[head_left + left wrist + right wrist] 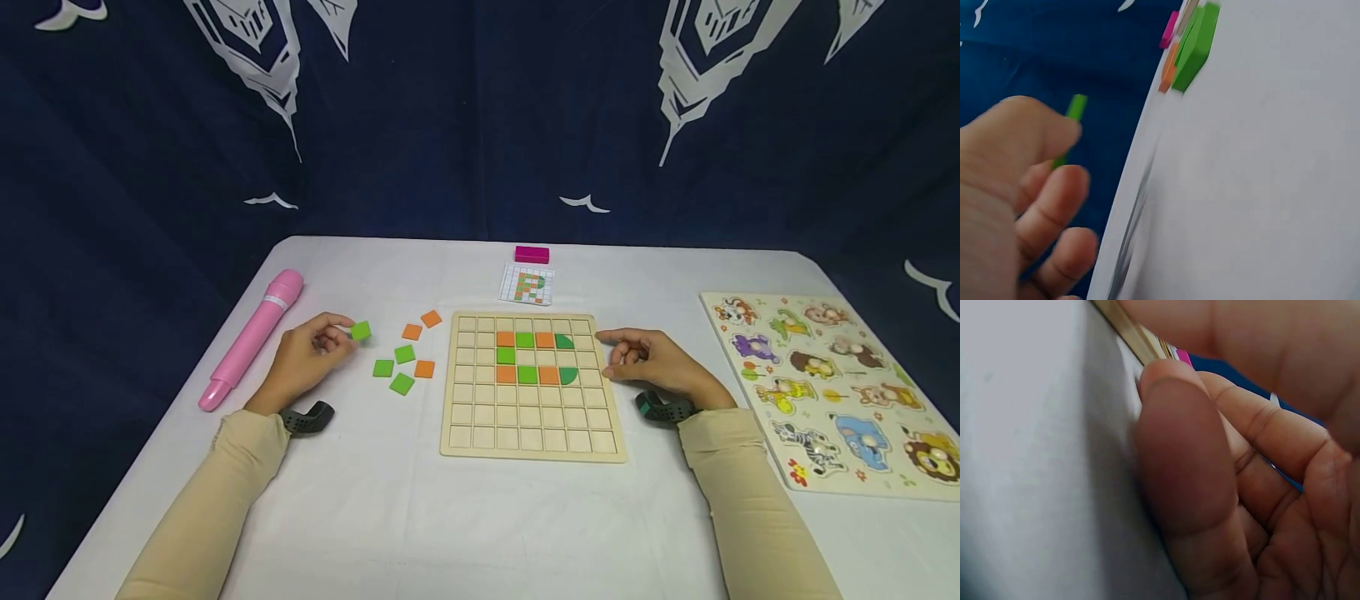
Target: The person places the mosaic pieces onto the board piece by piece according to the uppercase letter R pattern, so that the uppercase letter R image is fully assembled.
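Note:
My left hand (311, 348) pinches a green square tile (361, 331) between thumb and fingers, above the left of the table. In the left wrist view the tile (1077, 107) shows as a thin green edge, partly hidden by the thumb. A wooden grid board (534, 417) lies flat, with orange, green and dark green rounded pieces set in its upper rows. At its right edge my right hand (648, 358) rests with index finger and thumb against the rim, holding no tile. Loose green tiles (401, 383) and orange tiles (424, 369) lie between left hand and board.
Behind the board lies a pattern card (527, 284) showing a letter P, with a magenta block (532, 255) beyond it. A pink stick-like object (251, 342) lies at the left. An animal puzzle board (832, 396) occupies the right side of the white table (360, 517).

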Demonstrator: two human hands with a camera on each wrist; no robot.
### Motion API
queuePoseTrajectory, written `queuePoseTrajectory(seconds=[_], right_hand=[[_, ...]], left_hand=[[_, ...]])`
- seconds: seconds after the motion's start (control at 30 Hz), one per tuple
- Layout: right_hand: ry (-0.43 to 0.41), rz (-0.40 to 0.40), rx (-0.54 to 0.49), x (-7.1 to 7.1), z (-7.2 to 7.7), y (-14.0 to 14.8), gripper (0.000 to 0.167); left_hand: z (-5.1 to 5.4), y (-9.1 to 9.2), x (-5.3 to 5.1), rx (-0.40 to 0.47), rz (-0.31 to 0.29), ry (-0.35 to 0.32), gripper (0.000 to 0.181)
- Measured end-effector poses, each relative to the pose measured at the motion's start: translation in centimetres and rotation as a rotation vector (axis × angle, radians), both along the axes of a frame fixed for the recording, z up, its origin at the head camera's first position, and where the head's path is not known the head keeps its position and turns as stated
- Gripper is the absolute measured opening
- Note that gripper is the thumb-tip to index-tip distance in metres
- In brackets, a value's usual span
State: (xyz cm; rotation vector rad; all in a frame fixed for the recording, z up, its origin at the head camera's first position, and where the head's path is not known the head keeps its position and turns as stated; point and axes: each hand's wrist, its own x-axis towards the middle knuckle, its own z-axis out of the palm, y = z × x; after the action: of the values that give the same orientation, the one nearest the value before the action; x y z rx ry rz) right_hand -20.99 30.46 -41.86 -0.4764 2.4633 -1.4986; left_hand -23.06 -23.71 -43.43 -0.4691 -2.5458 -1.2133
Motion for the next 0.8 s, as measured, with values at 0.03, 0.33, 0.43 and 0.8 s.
queuePoseTrajectory(seconds=[0.03, 0.33, 0.43, 0.8], right_hand=[[0.005, 0.002, 0.002, 0.0, 0.0, 0.0, 0.061], [-0.013, 0.002, 0.0, -0.2, -0.1, 0.2, 0.062], [-0.015, 0.005, -0.003, -0.1, -0.1, 0.2, 0.061], [0.015, 0.009, -0.013, -0.1, -0.2, 0.1, 0.06]], left_hand=[[0.1, 0.2, 0.1, 0.012, 0.004, 0.007, 0.025], [1.5, 2.4, 0.5, 0.025, 0.066, 0.025, 0.023], [2.0, 3.5, 0.8, 0.042, 0.071, 0.006, 0.023], [3.2, 7.1, 1.2, 0.135, 0.01, -0.093, 0.025]])
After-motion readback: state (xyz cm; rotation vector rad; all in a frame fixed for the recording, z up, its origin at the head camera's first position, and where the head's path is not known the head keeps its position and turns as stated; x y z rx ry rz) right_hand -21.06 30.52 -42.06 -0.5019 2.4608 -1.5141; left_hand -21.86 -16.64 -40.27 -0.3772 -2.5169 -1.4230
